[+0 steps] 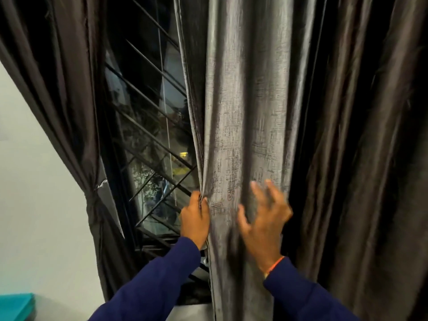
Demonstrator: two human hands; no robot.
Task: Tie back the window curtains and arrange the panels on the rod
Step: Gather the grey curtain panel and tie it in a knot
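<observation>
A grey textured curtain panel (245,117) hangs in the middle of the view. My left hand (194,218) grips its left edge, with fingers curled round the fabric. My right hand (264,218) is blurred, its fingers spread and lying against the front folds of the same panel. A dark brown panel (60,93) on the left is gathered and tied back low by a band (92,202). Another dark brown panel (361,158) hangs loose on the right. The rod is out of view.
Behind the gap is a dark window (148,126) with a black diagonal grille. A pale wall (34,186) lies to the left, and a teal object (16,306) sits at the bottom left corner.
</observation>
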